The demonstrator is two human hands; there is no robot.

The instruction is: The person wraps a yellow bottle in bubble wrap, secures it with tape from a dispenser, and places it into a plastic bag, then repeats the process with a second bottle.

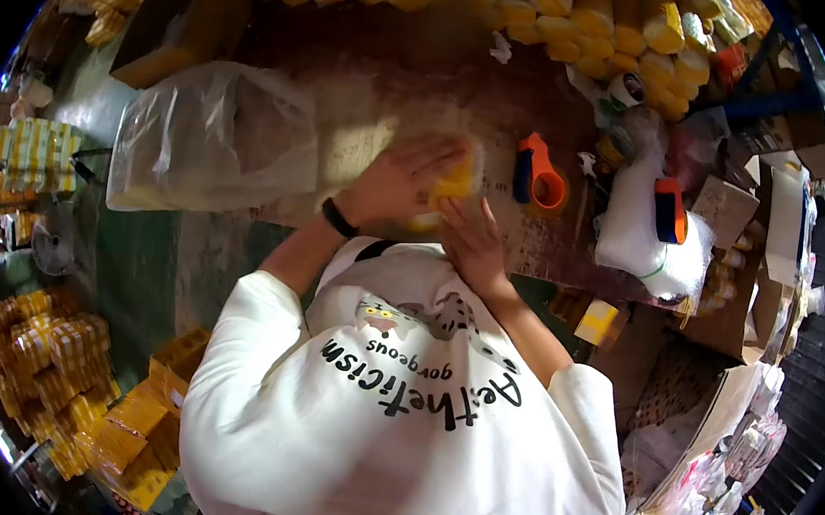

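Note:
On the table in front of me lies a small yellow bundle point(455, 181) with clear plastic wrap along its right side. My left hand point(403, 180), with a black band at the wrist, rests flat over its left part, fingers stretched out. My right hand point(475, 243) touches its near edge with spread fingers. Part of the bundle is hidden under the hands. To its right stands an orange and dark blue tape dispenser point(540, 176). Left of the hands is a large clear plastic bag point(216, 142).
Many yellow rolls point(551, 15) are stacked along the table's far edge. A cardboard box point(182, 27) sits far left. At right, a second tape dispenser point(671, 211) rests on a roll of bubble wrap point(636, 228). Yellow packs point(51, 353) are piled at lower left.

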